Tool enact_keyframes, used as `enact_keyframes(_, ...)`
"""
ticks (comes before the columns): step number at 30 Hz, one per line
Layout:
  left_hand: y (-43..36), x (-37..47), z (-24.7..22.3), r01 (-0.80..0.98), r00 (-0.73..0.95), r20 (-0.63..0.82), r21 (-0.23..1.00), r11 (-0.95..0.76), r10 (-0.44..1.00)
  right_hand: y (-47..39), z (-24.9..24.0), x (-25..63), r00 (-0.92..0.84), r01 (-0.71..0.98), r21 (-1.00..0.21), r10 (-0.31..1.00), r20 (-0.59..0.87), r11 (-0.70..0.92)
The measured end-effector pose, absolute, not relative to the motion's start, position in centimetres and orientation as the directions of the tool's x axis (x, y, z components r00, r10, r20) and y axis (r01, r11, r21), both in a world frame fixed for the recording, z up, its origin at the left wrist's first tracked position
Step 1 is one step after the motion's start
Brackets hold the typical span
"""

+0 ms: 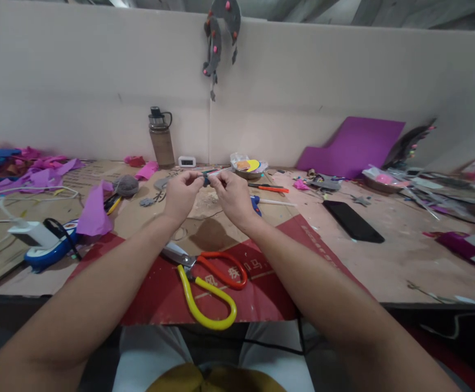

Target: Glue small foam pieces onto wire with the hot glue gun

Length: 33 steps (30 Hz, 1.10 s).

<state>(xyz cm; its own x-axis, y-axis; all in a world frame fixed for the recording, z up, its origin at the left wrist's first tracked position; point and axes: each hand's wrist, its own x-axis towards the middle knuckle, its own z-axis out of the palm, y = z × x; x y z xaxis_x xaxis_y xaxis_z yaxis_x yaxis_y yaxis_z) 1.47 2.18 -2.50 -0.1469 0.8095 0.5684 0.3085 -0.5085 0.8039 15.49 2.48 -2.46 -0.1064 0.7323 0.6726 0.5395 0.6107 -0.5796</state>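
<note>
1 pair of large scissors with steel blades, 1 red and 1 yellow looped handle (pixel 187 261), unheld, on a red printed sheet (pixel 266 305) at the near edge; blades slightly apart, pointing away and left

2 bare forearms, reaching in from the near corners and converging above the sheet; wrists raised, hands nearly meeting

1 left hand (pixel 182 196), 1 right hand (pixel 231 198): knuckles up, fingers curled inward, grips narrow, thumb and fingertips of each pinching the same item

1 small dark grey-blue piece (pixel 206 179), material uncertain, held between the 2 sets of fingertips, above the worktop; mostly hidden by the fingers

Stage, as judged: piece in hand, being handled and not laid down; how much is done to it and how much is left cannot be told

1 blue glue gun (pixel 255 204), partly hidden, just beside the right hand; 1 orange-and-black slim tool (pixel 268 188) beyond it

1 brown translucent bottle with black lid (pixel 162 146), upright, farther back

1 curved grey ornament with pink and orange dots (pixel 231 19), hung highest, on the pale partition (pixel 98 65)
</note>
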Motion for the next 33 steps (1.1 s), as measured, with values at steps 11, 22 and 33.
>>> enact_keyframes(11, 2.2, 1.7, -2.5, 0.131, -0.160, 0.487, 0.872, -0.471, 0.858, 2.0, -2.0, 15.6, -0.120, 0.651, -0.491, 0.718, 0.686, 0.579)
enact_keyframes(22, 2.7, 1.7, -2.7, -0.198, 0.037, 0.321, 0.931, -0.308, 0.946, 2.4, -1.9, 16.3, -0.123, 0.657, -0.493, 0.727, 0.675, 0.570)
enact_keyframes(33, 2.5, 0.9, -1.4, 0.213, 0.145, 0.360, 0.898, -0.385, 0.921, 2.7, -2.1, 16.8, -0.111, 0.737, -0.471, 0.774, 0.623, 0.485)
